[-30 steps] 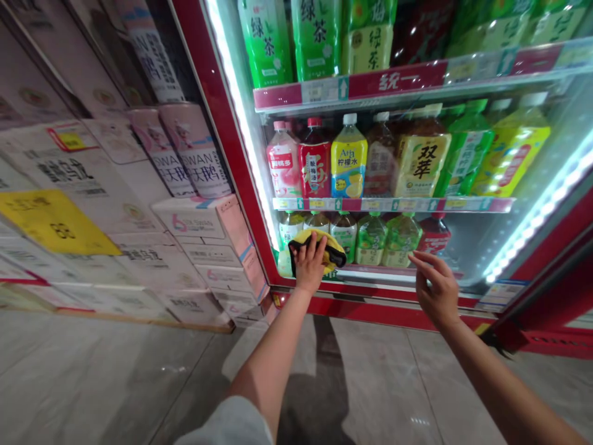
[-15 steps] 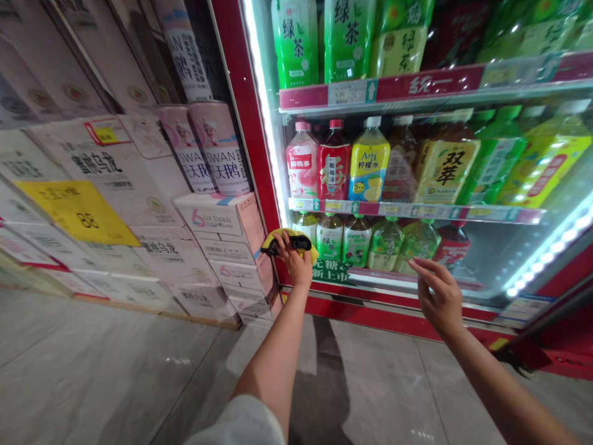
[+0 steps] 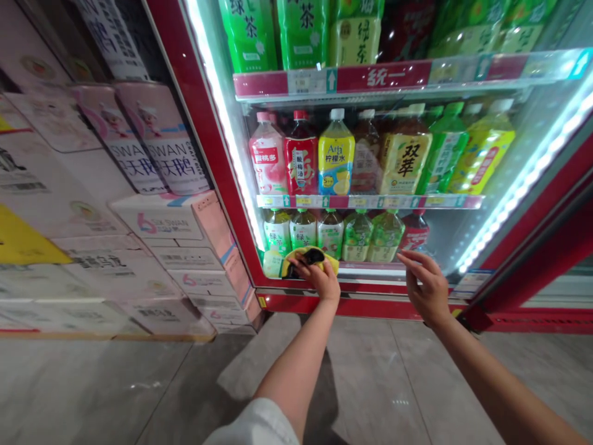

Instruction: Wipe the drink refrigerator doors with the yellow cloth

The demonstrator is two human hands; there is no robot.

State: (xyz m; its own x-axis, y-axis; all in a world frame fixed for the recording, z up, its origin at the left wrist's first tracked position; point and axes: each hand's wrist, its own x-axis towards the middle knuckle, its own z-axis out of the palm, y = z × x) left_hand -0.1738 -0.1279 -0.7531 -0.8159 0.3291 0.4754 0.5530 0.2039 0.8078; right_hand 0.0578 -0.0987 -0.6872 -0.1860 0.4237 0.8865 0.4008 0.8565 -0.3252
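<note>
My left hand (image 3: 322,279) is closed on a yellow-and-black cloth (image 3: 332,264), at the lower left of a lit drinks fridge. The cloth overlaps the lower part of the green tea bottles (image 3: 303,232) on the bottom shelf. Whether it presses on glass cannot be made out. My right hand (image 3: 427,289) is raised at the fridge's lower right, near the dark red bottle (image 3: 414,235). Its fingers stretch forward, loosely bent, with nothing visible in them.
A red frame (image 3: 296,304) borders the fridge. Yellow, red and green drink bottles (image 3: 336,154) fill the middle shelf. Stacked pink-and-white cartons (image 3: 167,225) with pink cans (image 3: 164,142) on top stand close on the left. Grey tiles (image 3: 365,364) cover the floor.
My left hand and the cloth have moved right, from the fridge's left frame to in front of the bottom bottles. The view has shifted right. My right hand stays raised.
</note>
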